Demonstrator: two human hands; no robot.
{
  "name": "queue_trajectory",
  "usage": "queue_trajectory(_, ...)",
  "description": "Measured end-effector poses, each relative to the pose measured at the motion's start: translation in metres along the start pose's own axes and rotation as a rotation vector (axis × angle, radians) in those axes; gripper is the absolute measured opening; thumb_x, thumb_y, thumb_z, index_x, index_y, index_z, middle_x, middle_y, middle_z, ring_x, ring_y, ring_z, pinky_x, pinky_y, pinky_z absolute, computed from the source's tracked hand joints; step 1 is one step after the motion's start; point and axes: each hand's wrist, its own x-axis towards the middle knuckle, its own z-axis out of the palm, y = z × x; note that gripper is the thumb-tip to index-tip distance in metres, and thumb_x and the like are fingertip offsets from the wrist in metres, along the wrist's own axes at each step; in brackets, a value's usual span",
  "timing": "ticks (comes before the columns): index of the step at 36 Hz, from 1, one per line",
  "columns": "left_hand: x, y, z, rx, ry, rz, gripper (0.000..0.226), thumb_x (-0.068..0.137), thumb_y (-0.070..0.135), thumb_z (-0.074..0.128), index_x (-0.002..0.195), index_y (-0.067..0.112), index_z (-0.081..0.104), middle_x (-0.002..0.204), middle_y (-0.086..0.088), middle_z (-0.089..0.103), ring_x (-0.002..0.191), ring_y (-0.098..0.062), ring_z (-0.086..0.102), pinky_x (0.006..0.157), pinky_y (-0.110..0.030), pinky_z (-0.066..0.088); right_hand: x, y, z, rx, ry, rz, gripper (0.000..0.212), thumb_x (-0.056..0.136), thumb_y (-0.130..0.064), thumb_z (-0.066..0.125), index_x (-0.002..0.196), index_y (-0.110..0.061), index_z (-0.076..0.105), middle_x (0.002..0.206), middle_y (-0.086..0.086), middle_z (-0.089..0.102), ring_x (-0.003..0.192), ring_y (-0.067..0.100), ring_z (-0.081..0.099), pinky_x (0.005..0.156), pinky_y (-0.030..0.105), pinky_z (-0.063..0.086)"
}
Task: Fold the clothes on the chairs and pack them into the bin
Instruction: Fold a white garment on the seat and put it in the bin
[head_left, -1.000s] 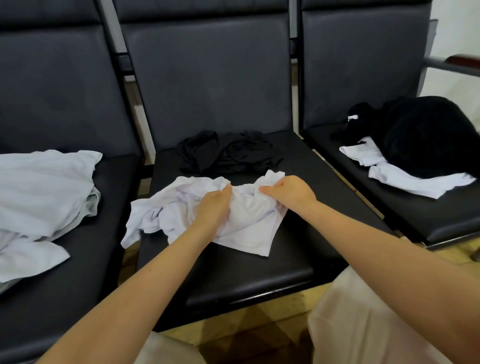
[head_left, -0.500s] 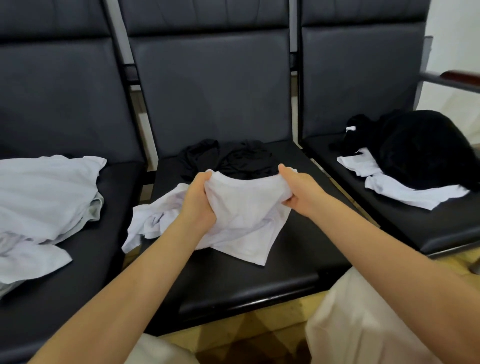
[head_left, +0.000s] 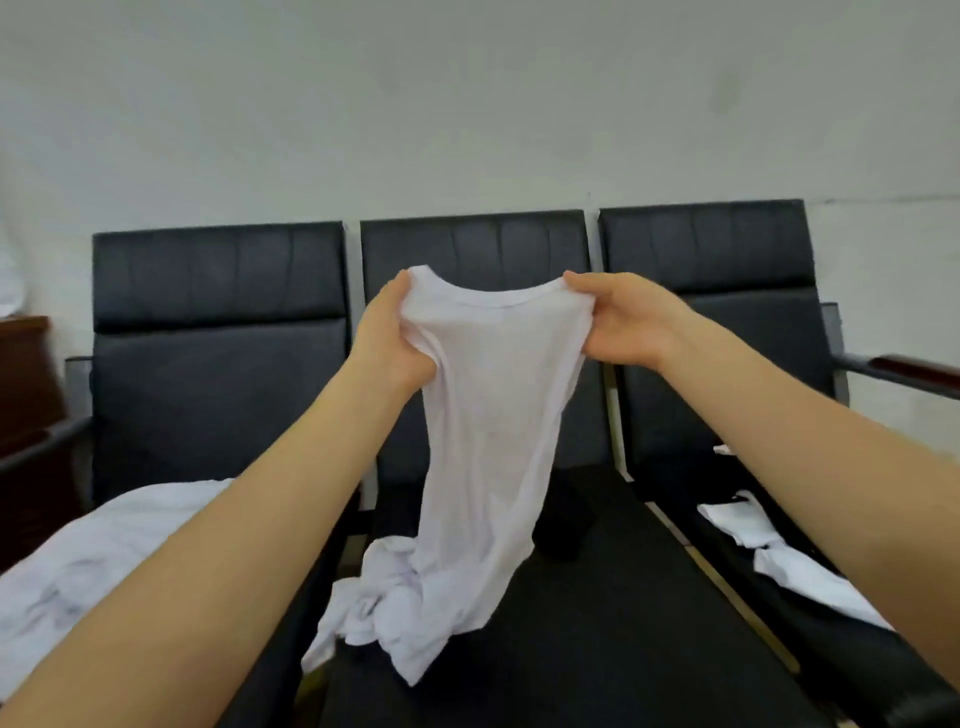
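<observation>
Holding: the left hand and right hand each pinch a shoulder of a white T-shirt, one on either side of the neckline, both closed on the cloth.
Garment position: it hangs between and below the hands in front of the middle chair; its lower part is bunched and rests on that seat, under the left hand.
Risk, tangle: the crumpled bottom looks twisted, so laying it down as it is would likely fold creases in; a shake or higher lift seems needed first.
Risk, slip: the thin fabric is stretched at the collar, and an uneven pull could slide one shoulder out of a grip.
Risk, snag: a black garment lies on the same seat, below the right hand and just behind the hem; it takes up room needed to lay the shirt flat.
Around: a pale garment lies on the chair beyond the left forearm, and white clothes lie with dark ones beyond the right forearm.
Bin: not in view.
</observation>
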Motion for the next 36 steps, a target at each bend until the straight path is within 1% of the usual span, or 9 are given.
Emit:
queue_trajectory(5,-0.011,0.055,0.029,0.307,0.102,0.422,0.037,0.083,0.028,0.073,0.118,0.016,0.066,0.107,-0.002,0.068,0.094,-0.018,0.064,0.084,-0.032,0.053,0.001,-0.052,0.026,-0.005,-0.098,-0.151,0.019,0.087,-0.002,0.057,0.106,-0.001,0.059,0.101,0.012,0.065,0.096,0.022,0.064,0.084,0.033,0.057)
queue_trajectory(8,-0.021,0.086,0.043,0.613,0.175,0.643,0.021,0.088,0.031,0.065,0.093,0.011,0.06,0.09,-0.004,0.059,0.08,-0.018,0.056,0.073,-0.031,0.047,0.001,-0.075,0.035,-0.216,0.146,-0.297,0.005,0.089,-0.004,0.063,0.093,-0.004,0.061,0.09,0.009,0.061,0.079,0.019,0.06,0.067,0.028,0.054)
queue_trajectory(10,-0.026,0.102,0.051,0.736,0.2,0.727,0.021,0.091,0.03,0.059,0.082,0.012,0.052,0.08,-0.009,0.052,0.072,-0.02,0.051,0.067,-0.03,0.045,0.0,-0.086,0.038,-0.526,0.366,-0.477,0.024,0.088,-0.01,0.066,0.069,-0.01,0.051,0.07,0.006,0.049,0.061,0.016,0.048,0.053,0.026,0.039)
queue_trajectory(16,-0.053,0.146,0.082,1.021,0.222,0.792,0.029,0.098,0.026,0.045,0.073,0.012,0.048,0.076,-0.007,0.053,0.065,-0.02,0.053,0.067,-0.031,0.051,-0.019,-0.118,0.06,-0.913,0.54,-0.77,0.046,0.094,-0.03,0.054,0.056,-0.014,0.032,0.061,0.003,0.034,0.069,0.021,0.036,0.05,0.031,0.025)
queue_trajectory(19,-0.069,0.167,0.1,0.985,0.216,0.87,0.025,0.098,0.025,0.043,0.08,0.01,0.052,0.082,-0.006,0.052,0.067,-0.018,0.051,0.066,-0.029,0.051,-0.03,-0.135,0.078,-0.751,0.405,-0.832,0.032,0.098,-0.031,0.049,0.073,-0.011,0.05,0.076,0.003,0.051,0.077,0.023,0.05,0.065,0.035,0.049)
queue_trajectory(22,-0.082,0.186,0.117,0.939,0.203,0.95,0.021,0.097,0.026,0.042,0.089,0.01,0.052,0.082,-0.005,0.051,0.069,-0.019,0.049,0.072,-0.034,0.05,-0.036,-0.153,0.094,-0.629,0.32,-0.872,0.03,0.098,-0.03,0.047,0.099,-0.004,0.061,0.088,0.006,0.057,0.079,0.021,0.055,0.065,0.032,0.049)
queue_trajectory(25,-0.089,0.203,0.132,0.875,0.194,1.013,0.024,0.097,0.025,0.042,0.079,0.012,0.051,0.079,-0.003,0.051,0.068,-0.018,0.049,0.067,-0.031,0.047,-0.041,-0.173,0.111,-0.519,0.305,-0.961,0.021,0.096,-0.031,0.05,0.089,-0.012,0.056,0.076,0.003,0.048,0.069,0.016,0.044,0.058,0.027,0.036)
queue_trajectory(31,-0.087,0.22,0.153,0.816,0.179,1.03,0.029,0.097,0.02,0.041,0.069,0.015,0.046,0.062,-0.001,0.047,0.052,-0.014,0.043,0.052,-0.026,0.039,-0.034,-0.202,0.131,-0.249,0.238,-0.991,0.016,0.092,-0.026,0.055,0.078,-0.022,0.051,0.074,-0.001,0.049,0.072,0.014,0.047,0.065,0.027,0.041)
queue_trajectory(36,-0.046,0.203,0.124,0.898,0.193,0.803,0.024,0.097,0.017,0.043,0.074,0.014,0.048,0.061,-0.001,0.044,0.043,-0.012,0.04,0.042,-0.021,0.032,0.01,-0.177,0.104,-0.512,0.391,-0.928,0.033,0.095,-0.026,0.05,0.066,-0.02,0.036,0.066,-0.001,0.038,0.064,0.015,0.037,0.055,0.028,0.029)
